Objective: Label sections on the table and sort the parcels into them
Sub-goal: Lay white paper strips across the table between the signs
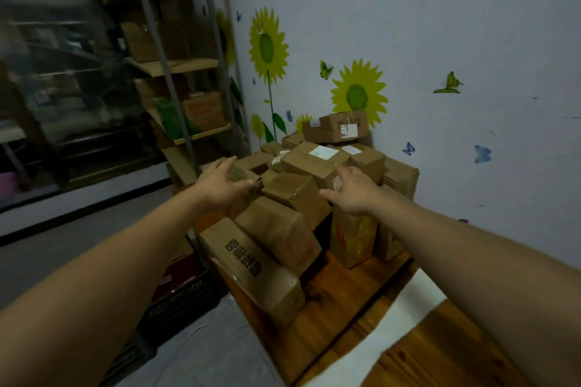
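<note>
A heap of brown cardboard parcels (301, 173) covers the far end of the wooden table (339, 302), up against the wall. Both my arms stretch out over the heap. My left hand (220, 184) hovers over the parcels at the heap's left side, fingers spread and holding nothing. My right hand (349, 193) floats above the middle of the heap, also with spread fingers and nothing in it. A parcel with black print (251, 264) lies nearest me at the table's left edge. A white strip (405, 317) runs across the tabletop closer to me.
A shelf rack (185, 72) with more boxes stands at the left behind the table. A dark crate (182, 298) sits on the floor beside the table's left edge. The wall with sunflower stickers (358, 94) bounds the right and far sides.
</note>
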A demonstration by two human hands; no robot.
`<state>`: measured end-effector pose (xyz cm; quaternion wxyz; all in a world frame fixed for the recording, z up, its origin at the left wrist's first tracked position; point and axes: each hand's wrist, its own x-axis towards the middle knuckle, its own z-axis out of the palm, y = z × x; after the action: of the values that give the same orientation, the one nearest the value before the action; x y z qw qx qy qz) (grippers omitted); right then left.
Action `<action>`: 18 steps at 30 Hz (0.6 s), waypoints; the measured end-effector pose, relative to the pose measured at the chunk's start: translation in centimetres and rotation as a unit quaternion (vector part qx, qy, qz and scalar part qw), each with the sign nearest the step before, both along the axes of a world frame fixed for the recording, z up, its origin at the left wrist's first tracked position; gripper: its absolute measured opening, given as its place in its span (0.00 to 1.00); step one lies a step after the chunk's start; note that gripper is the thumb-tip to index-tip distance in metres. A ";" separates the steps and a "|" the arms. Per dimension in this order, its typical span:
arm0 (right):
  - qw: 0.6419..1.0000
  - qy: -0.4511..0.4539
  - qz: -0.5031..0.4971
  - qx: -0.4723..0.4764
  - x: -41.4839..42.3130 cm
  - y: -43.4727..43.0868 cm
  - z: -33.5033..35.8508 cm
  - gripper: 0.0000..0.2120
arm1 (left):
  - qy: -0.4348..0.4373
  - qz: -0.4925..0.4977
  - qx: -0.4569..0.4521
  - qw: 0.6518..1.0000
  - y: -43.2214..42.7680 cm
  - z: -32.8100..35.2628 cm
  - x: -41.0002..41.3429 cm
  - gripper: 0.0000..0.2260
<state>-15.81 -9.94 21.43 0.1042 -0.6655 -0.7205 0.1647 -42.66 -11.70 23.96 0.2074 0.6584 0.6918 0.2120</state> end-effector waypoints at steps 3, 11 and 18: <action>0.998 0.021 -0.056 0.005 -1.2 3.4 -0.6 0.40 | -0.003 -0.036 -0.003 0.999 5.7 -0.4 -0.6 0.33; 0.966 0.136 -0.219 -0.028 -2.2 8.4 -2.9 0.40 | 0.010 -0.155 -0.045 0.987 17.7 -2.0 2.0 0.34; 0.935 0.223 -0.274 -0.033 -0.3 12.0 -4.7 0.39 | -0.010 -0.175 -0.075 0.982 24.0 -4.9 6.2 0.35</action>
<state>-16.14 2.09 16.72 0.2807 -0.7863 -0.4629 0.2977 -36.46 12.34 19.03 0.2968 0.7498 0.5776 0.1267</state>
